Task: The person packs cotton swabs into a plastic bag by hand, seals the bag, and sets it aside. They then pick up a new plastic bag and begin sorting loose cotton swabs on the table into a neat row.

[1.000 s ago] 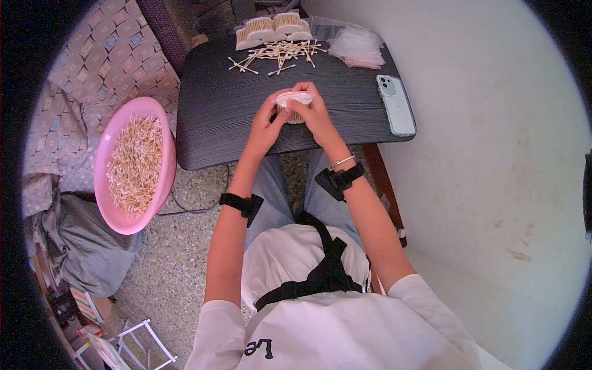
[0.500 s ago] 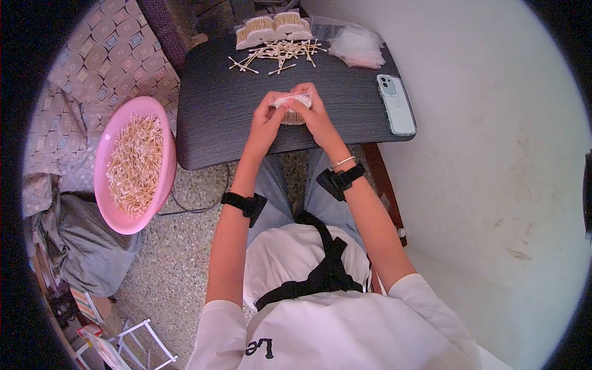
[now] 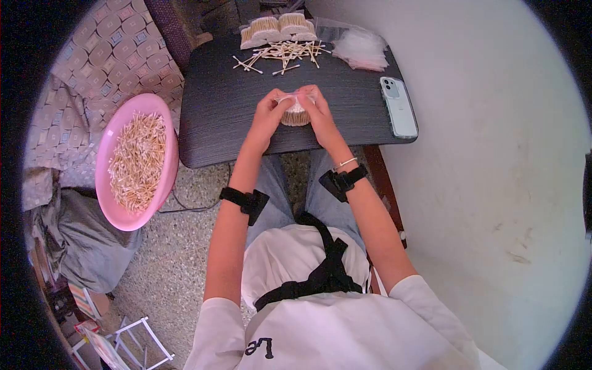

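Between my two hands, near the front of the dark table [image 3: 228, 111], is a clear plastic bag of cotton swabs [image 3: 296, 117]. My left hand [image 3: 269, 115] pinches the left side of the bag's top edge, thumb toward the middle. On the other side, my right hand [image 3: 318, 112] grips the same edge, its thumb close to the left one. White swab tips and wooden sticks show below my thumbs. Beyond my hands lies a loose heap of cotton swabs [image 3: 285, 55], and behind it several filled swab bags [image 3: 277, 28].
A stack of clear plastic bags [image 3: 361, 49] lies at the table's back right. A phone [image 3: 399, 108] rests along the right edge. Left of the table stands a pink basin [image 3: 105, 179] full of loose swabs. A white wall [image 3: 493, 142] rises on the right.
My thumbs have shifted up along the bag's top edge, so more of the swabs in it show. Both hands still hold the bag; the view has moved slightly.
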`<action>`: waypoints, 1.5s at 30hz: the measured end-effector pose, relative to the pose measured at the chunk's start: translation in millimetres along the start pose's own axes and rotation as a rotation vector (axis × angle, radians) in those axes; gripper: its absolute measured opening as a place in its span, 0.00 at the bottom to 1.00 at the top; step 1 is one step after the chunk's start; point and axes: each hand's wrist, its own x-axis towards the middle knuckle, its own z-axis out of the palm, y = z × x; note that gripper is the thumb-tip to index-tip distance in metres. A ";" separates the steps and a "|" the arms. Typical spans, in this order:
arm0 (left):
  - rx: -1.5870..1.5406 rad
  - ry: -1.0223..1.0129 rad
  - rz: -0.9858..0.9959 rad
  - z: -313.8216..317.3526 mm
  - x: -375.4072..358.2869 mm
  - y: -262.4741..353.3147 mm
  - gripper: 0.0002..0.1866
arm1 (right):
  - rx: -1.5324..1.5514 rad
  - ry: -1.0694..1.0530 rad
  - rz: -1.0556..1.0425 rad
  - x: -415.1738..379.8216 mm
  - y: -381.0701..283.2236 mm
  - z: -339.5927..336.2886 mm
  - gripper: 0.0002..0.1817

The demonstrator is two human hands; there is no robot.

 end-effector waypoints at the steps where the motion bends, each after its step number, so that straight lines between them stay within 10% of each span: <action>1: -0.009 0.004 -0.006 0.9 -1.3 1.3 0.07 | 0.000 -0.005 0.002 -0.4 -2.1 0.1 0.10; 9: -0.044 0.105 0.230 13.8 -10.0 -9.9 0.10 | 0.057 0.094 -0.034 3.4 3.8 -2.9 0.09; 37: -0.111 0.263 0.075 -0.1 -11.2 -15.8 0.11 | -0.190 0.103 -0.155 -0.7 9.4 -2.3 0.10; 45: -0.192 0.373 0.188 4.1 -11.3 -11.5 0.11 | -0.250 -0.071 -0.084 -10.4 9.8 6.1 0.29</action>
